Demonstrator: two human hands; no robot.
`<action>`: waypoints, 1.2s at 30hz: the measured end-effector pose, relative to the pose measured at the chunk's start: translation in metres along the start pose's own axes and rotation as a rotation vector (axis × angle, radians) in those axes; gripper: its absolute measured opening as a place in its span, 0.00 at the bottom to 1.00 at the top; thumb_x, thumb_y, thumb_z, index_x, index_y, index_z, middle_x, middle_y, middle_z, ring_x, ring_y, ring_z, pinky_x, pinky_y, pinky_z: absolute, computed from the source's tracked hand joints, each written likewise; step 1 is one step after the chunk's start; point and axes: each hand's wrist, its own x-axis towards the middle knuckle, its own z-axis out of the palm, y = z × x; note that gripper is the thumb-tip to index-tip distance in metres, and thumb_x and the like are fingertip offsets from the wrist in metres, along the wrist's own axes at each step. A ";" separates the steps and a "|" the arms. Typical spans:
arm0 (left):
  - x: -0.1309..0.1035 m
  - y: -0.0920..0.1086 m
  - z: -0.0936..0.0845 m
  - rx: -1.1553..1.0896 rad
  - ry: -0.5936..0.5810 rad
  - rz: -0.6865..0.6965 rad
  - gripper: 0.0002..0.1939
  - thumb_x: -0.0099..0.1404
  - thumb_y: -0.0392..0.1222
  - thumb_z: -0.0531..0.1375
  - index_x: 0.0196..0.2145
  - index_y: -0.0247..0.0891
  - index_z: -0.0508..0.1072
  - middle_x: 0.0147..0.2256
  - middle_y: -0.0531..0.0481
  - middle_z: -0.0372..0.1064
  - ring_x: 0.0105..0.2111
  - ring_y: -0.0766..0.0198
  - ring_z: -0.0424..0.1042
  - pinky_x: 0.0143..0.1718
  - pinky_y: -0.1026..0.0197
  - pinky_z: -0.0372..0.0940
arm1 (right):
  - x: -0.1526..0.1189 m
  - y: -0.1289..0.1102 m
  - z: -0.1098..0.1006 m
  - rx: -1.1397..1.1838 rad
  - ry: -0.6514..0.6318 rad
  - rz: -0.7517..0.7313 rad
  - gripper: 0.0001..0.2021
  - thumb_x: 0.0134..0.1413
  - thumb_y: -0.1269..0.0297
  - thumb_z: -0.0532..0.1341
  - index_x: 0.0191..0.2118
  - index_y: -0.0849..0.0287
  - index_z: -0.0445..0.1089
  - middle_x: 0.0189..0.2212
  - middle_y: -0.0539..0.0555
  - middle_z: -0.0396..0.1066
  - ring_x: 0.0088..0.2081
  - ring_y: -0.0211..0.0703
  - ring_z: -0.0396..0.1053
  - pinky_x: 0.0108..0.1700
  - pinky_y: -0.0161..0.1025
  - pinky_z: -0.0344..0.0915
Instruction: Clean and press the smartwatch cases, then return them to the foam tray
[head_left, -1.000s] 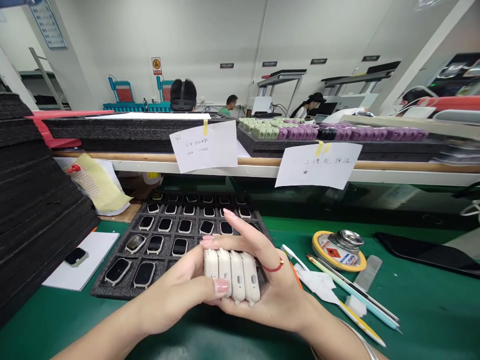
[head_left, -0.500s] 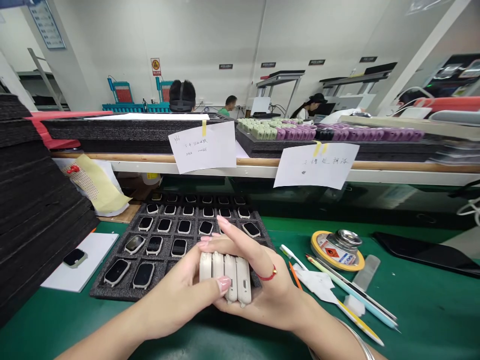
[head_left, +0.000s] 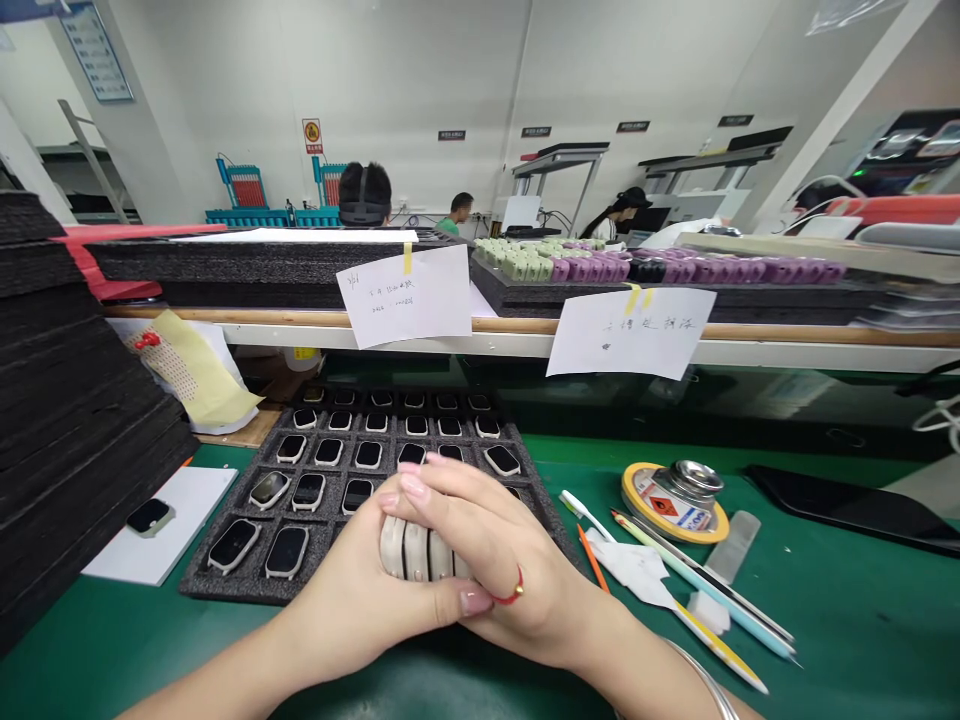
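Both hands are wrapped round a row of several light watch cases, held above the front of a black foam tray. My left hand grips them from the left, its thumb across their lower side. Over their top and right side curls my right hand, which hides part of the row. Behind the hands, watches with dark screens sit in the tray's compartments. One more watch lies on a white pad at the left.
Right of the tray lie brushes and pens, a yellow tape roll with a metal-topped container, and a dark phone-like slab. Black foam sheets are stacked at the left. A shelf crosses behind; people sit beyond it.
The held cases have turned, so their rounded sides now show instead of their slotted edges. My right hand has closed further over them, and my left thumb has shifted right and down.
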 end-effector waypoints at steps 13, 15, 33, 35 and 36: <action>-0.010 -0.006 0.003 0.283 0.113 0.235 0.21 0.58 0.38 0.71 0.48 0.45 0.72 0.48 0.48 0.76 0.48 0.53 0.75 0.46 0.57 0.71 | -0.002 -0.005 -0.014 0.497 0.314 0.600 0.27 0.68 0.45 0.52 0.67 0.50 0.56 0.58 0.57 0.66 0.58 0.51 0.66 0.61 0.51 0.63; -0.010 -0.007 0.003 0.319 0.136 0.274 0.20 0.58 0.36 0.71 0.47 0.46 0.74 0.47 0.50 0.76 0.44 0.56 0.76 0.45 0.58 0.71 | 0.000 -0.003 -0.014 0.593 0.216 0.700 0.32 0.66 0.39 0.50 0.68 0.51 0.54 0.55 0.59 0.68 0.53 0.50 0.70 0.57 0.51 0.67; -0.005 -0.009 -0.001 -0.025 0.038 0.039 0.66 0.44 0.44 0.78 0.67 0.64 0.39 0.68 0.47 0.46 0.62 0.49 0.58 0.59 0.51 0.59 | 0.001 -0.012 -0.002 0.498 0.170 0.591 0.56 0.45 0.71 0.74 0.72 0.47 0.38 0.46 0.52 0.77 0.44 0.48 0.77 0.51 0.45 0.74; -0.003 -0.009 -0.001 -0.251 -0.006 -0.107 0.60 0.46 0.50 0.77 0.67 0.53 0.47 0.60 0.42 0.60 0.55 0.51 0.66 0.52 0.53 0.64 | -0.001 -0.011 -0.001 0.379 0.123 0.487 0.51 0.52 0.70 0.70 0.72 0.46 0.37 0.51 0.54 0.75 0.48 0.47 0.76 0.51 0.44 0.74; -0.002 -0.010 0.000 -0.328 -0.014 -0.162 0.53 0.48 0.51 0.76 0.65 0.47 0.54 0.55 0.42 0.66 0.52 0.53 0.69 0.50 0.55 0.65 | -0.001 -0.010 0.001 0.325 0.085 0.447 0.49 0.55 0.70 0.68 0.72 0.46 0.37 0.53 0.55 0.74 0.50 0.47 0.75 0.53 0.45 0.73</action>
